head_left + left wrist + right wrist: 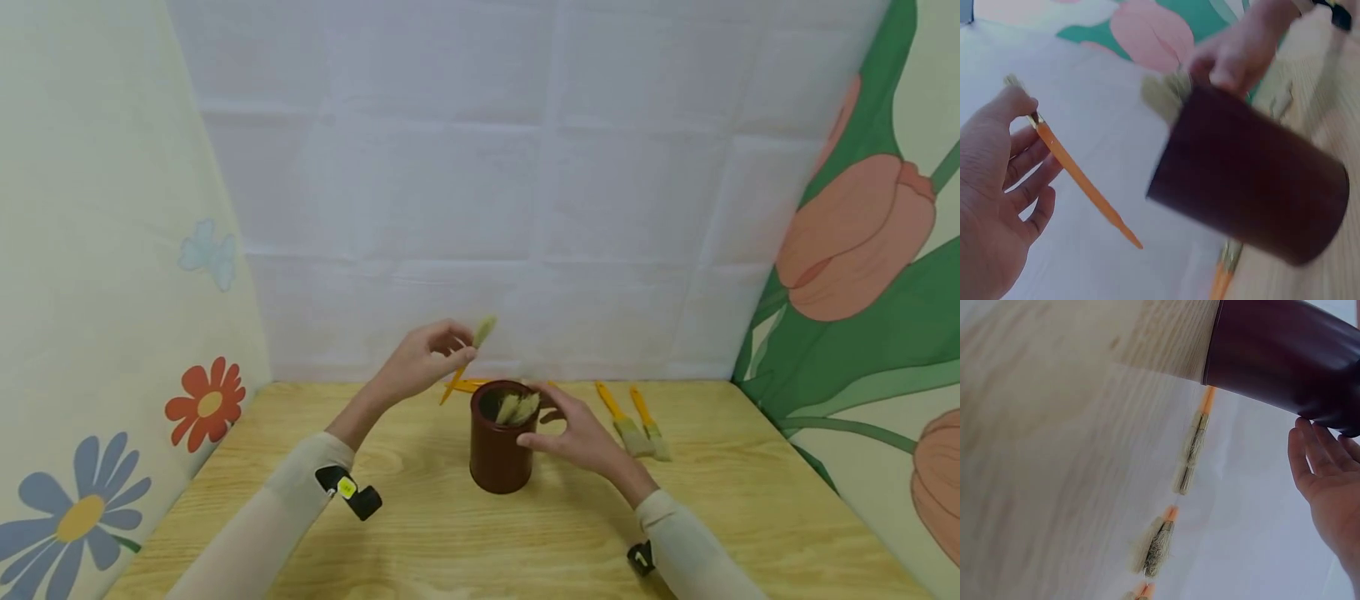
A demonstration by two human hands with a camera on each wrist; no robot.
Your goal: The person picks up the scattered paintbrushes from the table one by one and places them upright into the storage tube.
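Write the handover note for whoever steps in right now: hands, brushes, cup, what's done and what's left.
Left hand: pinches one orange-handled paintbrush near its bristles, handle pointing down, raised above and just left of the dark brown cylindrical cup.
Right hand: fingers against the cup's right side near the rim, steadying it.
Done: two brushes stand in the cup, bristles up.
Left: the held brush is not yet in; two more orange-handled brushes lie on the wooden table to the right, and at least one more orange handle shows behind the cup.
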